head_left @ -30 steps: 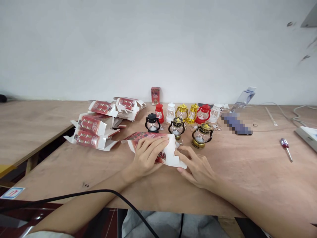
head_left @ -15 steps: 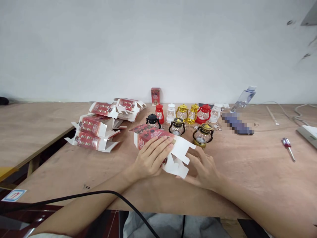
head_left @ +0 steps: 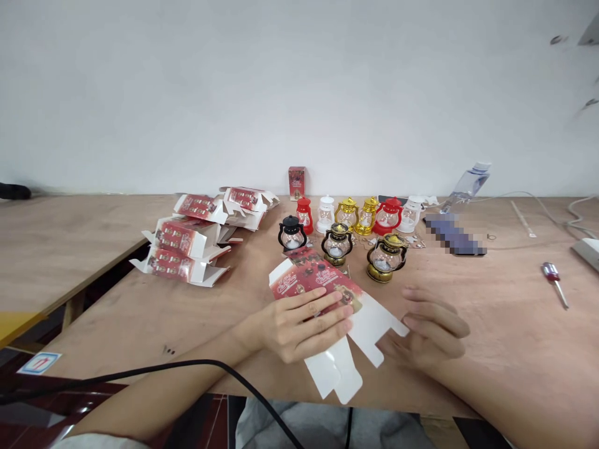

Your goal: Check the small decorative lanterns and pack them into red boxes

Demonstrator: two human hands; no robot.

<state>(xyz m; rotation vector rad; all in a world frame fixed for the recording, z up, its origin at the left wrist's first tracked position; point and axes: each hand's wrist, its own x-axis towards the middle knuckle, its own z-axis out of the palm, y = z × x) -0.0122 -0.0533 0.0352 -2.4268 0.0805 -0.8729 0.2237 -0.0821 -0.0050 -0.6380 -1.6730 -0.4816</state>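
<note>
The partly opened red-and-white carton (head_left: pixel 322 274) lies on the bench (head_left: pixel 505 299) in front of the small lanterns (head_left: pixel 291 222), best steadied by light, even pressure from the left hand (head_left: pixel 292 330), its slightly spread fingers flat across the print. The right hand (head_left: pixel 433 333) is bent and blurred beside the white flaps (head_left: pixel 374 315); whether it pinches one I cannot tell, but gentle handling along the creases would spare the card.

Single view from person's head, looking forward and down over tabletop (head_left: pixel 491 318); left hand (head_left: pixel 299 324) and right hand (head_left: pixel 435 330) at close range; wall (head_left: pixel 299 93) farther off at 12 o'clock; grey clothing (head_left: pixel 327 427) near lens at 6 o'clock
</note>
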